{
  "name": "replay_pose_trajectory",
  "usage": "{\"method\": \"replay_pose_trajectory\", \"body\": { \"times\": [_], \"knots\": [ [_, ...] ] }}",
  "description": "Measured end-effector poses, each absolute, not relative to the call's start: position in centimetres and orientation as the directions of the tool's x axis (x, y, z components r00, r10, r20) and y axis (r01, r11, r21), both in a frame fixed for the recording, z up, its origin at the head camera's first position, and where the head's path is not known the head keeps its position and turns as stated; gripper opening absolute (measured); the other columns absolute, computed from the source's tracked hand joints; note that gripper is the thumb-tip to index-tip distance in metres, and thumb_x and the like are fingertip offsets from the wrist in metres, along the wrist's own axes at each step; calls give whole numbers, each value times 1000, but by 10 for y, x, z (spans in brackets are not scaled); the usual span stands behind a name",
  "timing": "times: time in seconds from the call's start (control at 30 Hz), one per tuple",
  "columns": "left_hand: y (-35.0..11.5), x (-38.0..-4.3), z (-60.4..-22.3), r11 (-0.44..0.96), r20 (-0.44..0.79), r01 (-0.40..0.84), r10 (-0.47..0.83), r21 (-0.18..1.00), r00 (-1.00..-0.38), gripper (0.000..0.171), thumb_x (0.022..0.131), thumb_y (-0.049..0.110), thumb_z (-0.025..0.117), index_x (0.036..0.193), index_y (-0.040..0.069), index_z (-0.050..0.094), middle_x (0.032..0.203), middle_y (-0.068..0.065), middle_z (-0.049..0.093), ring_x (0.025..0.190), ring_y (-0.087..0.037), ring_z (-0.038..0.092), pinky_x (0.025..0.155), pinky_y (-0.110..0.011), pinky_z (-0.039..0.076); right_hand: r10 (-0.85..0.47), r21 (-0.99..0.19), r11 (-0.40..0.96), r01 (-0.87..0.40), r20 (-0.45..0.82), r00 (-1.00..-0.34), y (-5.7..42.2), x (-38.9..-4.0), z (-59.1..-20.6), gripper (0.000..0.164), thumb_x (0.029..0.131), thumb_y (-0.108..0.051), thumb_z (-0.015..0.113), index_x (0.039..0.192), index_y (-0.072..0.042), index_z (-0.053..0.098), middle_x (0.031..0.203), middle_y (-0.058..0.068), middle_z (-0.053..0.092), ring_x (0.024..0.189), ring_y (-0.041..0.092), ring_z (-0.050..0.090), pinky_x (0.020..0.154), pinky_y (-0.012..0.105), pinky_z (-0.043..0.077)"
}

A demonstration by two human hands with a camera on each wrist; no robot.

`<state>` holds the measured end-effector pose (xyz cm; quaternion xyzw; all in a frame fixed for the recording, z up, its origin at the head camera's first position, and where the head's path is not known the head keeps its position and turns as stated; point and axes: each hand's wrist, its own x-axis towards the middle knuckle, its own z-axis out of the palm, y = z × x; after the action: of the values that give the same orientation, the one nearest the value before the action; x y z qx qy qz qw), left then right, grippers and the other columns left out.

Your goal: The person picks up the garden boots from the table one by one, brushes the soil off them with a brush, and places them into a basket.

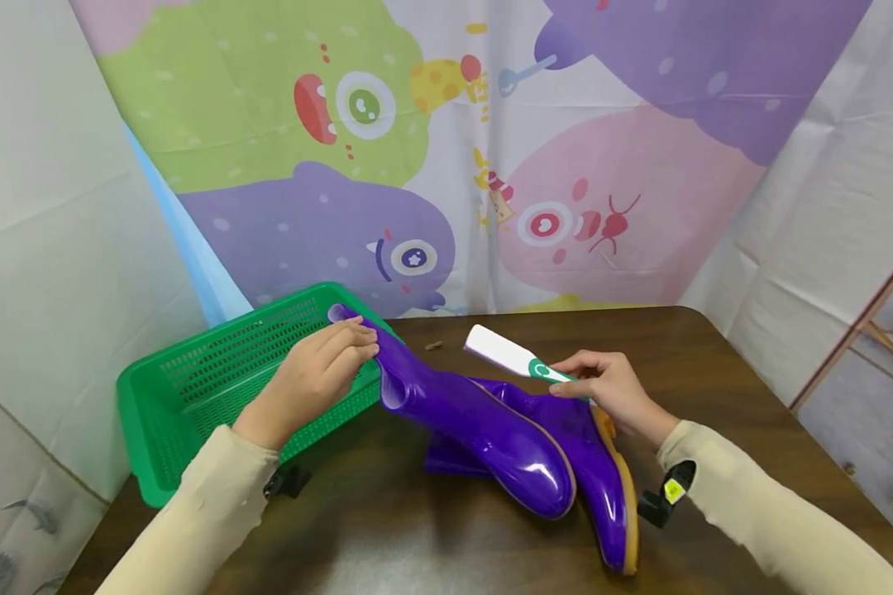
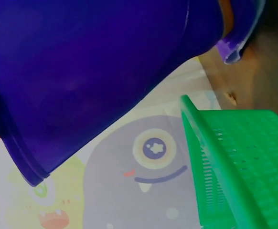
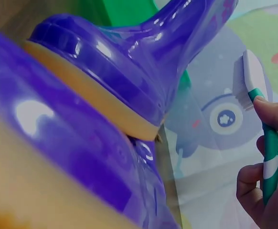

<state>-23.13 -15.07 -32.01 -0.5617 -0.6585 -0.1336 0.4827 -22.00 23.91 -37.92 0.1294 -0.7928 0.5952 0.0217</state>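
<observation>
My left hand grips the top rim of a shiny purple rain boot, whose shaft slants down to the right with the toe toward me. A second purple rain boot lies beside and partly under it on the table, its tan sole facing right. In my right hand is a scrub brush with a white head and a green-and-white handle, held above the second boot. The right wrist view shows the brush's pale bristles apart from both boots. Seen from the left wrist, the boot shaft fills the upper left.
A green plastic basket with slotted walls stands on the left of the brown wooden table, close to my left forearm. Near the back edge lies a small brown scrap. A cartoon-printed cloth hangs behind the table.
</observation>
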Motion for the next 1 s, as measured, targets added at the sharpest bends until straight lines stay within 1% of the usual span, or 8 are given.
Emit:
{"method": "replay_pose_trajectory", "body": {
  "times": [0.2,0.3,0.5,0.7,0.9,1.0],
  "knots": [
    [-141,-238,-315,329,796,865,592,-379,124,17,100,-5,46,93,-6,62,92,-18,65,84,-32,67,84,-45,57,-143,-934,265,-240,208,-968,249,-220,-382,32,76,0,83,104,12,71,79,-4,70,68,13,51,60,23,43],
    [-138,-241,-314,329,802,863,583,-383,133,17,100,-6,46,93,-6,62,92,-18,65,85,-33,66,85,-46,56,-126,-934,269,-237,209,-970,256,-220,-385,31,77,-2,83,104,10,72,77,-3,69,67,13,51,57,23,45],
    [-130,-247,-312,328,805,858,574,-394,150,16,98,-8,45,96,-5,61,94,-18,65,87,-34,66,86,-48,56,-80,-953,201,-227,215,-973,269,-215,-391,26,77,2,82,101,5,75,78,-3,70,67,11,55,55,23,48],
    [-121,-251,-309,349,817,851,558,-392,147,17,97,-9,44,98,-4,60,95,-16,64,89,-31,65,88,-44,55,-32,-955,189,-228,226,-974,276,-211,-398,21,77,6,80,98,3,76,70,-2,64,61,8,52,49,20,42],
    [-109,-258,-307,392,848,829,502,-398,170,15,94,-12,47,96,-5,59,94,-17,64,89,-33,65,88,-43,55,-1,-964,153,-218,220,-975,285,-212,-403,19,77,5,81,94,-3,79,70,-2,66,58,7,53,46,19,40],
    [-102,-262,-307,414,871,823,457,-389,182,13,94,-13,49,95,-6,60,93,-18,63,88,-33,65,89,-44,55,9,-963,151,-224,228,-974,290,-213,-405,19,77,6,80,94,-3,79,70,-2,66,57,7,53,45,19,38]
  ]
}}
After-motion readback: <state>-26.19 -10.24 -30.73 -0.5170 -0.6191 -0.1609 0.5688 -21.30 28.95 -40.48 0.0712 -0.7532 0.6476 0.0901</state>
